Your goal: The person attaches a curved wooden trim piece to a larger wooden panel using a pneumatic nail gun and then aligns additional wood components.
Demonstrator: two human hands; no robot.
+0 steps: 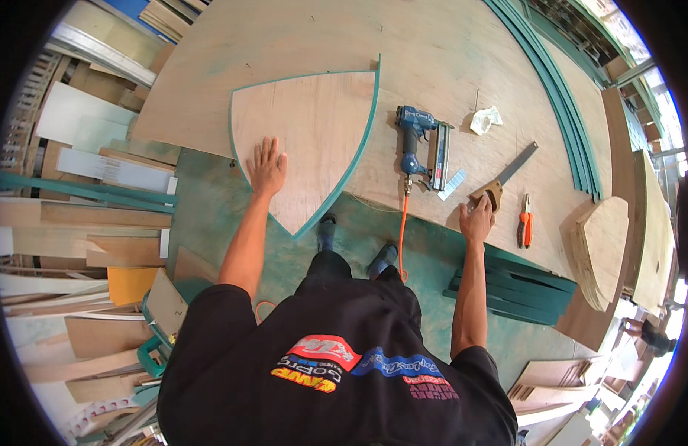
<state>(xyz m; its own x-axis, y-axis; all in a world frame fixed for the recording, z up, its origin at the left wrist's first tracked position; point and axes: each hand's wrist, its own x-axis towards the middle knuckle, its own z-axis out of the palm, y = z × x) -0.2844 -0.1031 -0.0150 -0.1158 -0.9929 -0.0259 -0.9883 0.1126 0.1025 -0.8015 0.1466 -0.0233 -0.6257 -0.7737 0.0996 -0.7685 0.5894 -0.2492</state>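
A shield-shaped plywood panel [303, 141] with green edging strips along its sides lies on the table, its pointed end jutting past the near edge. My left hand [266, 171] rests flat on the panel's left part, fingers stretched out. One green strip [379, 65] sticks out beyond the panel's top right corner. At the table's near edge, my right hand [477, 219] has its fingers closed on the wooden grip of a handsaw [516, 165], whose blade points away to the right. Left of the saw lies a blue air nailer [414, 141]; right of it, orange-handled pliers [525, 223].
An orange air hose [404, 238] drops from the nailer over the table edge. A nail strip [451, 184] and crumpled white paper [485, 120] lie nearby. Long green strips [559, 104] and stacked shaped plywood pieces [602, 238] occupy the right. Boards [84, 215] fill the left side.
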